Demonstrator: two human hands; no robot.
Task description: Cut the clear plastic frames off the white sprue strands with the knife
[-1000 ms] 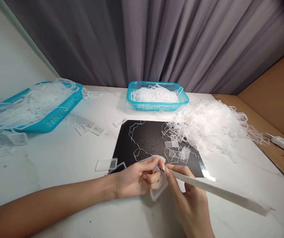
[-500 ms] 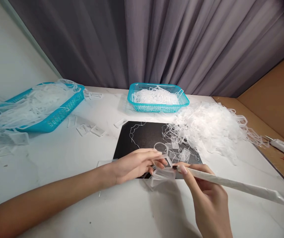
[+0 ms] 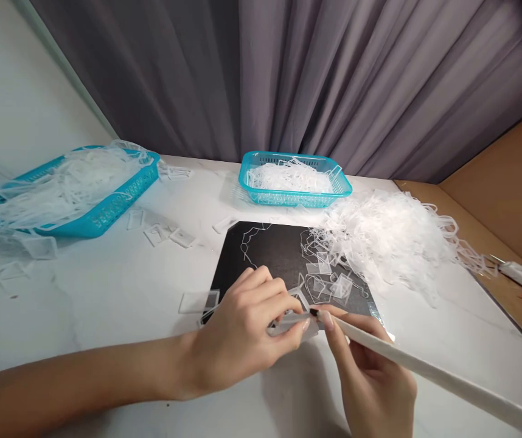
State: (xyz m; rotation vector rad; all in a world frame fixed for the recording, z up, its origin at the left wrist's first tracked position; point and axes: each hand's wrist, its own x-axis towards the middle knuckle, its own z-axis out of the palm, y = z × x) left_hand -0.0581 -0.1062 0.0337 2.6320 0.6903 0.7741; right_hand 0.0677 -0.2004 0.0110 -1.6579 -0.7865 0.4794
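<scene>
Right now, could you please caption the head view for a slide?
Left hand holds translucent plastic; right hand holds a dark-tipped white stick.

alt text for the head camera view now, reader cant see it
A person's left hand grips a clear plastic piece while the right hand holds a long white stick, its dark tip close to that piece, over a black mat on a white table. Behind stand two blue baskets holding more plastic, with a loose white heap on the right.
</scene>
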